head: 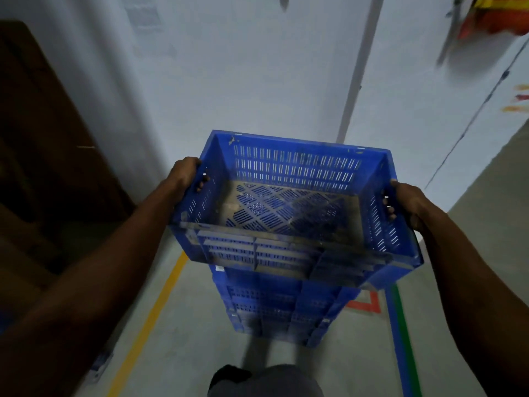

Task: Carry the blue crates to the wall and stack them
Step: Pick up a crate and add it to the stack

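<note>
Where floor (183, 325) meets wall (229, 67), hands hold crate (286, 202)

Pale wall (229, 67) at my 12 o'clock; grey floor (186, 325) below, yellow line (148, 319) at 7, brown door (43, 138) at 9.

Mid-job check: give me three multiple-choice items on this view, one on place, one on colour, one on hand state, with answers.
1. Where is the top blue crate?
A. On the floor alone
B. Above the blue crate stack
C. On a shelf

2. What colour is the floor line left of the stack?
A. Yellow
B. White
C. Black

3. What are the hands doing?
A. Hanging free
B. Pressing the wall
C. Gripping the crate's side handles

Answers: B, stacked crates show beneath it; A, yellow stripe; C, left hand and right hand curl through the handle slots.
</note>
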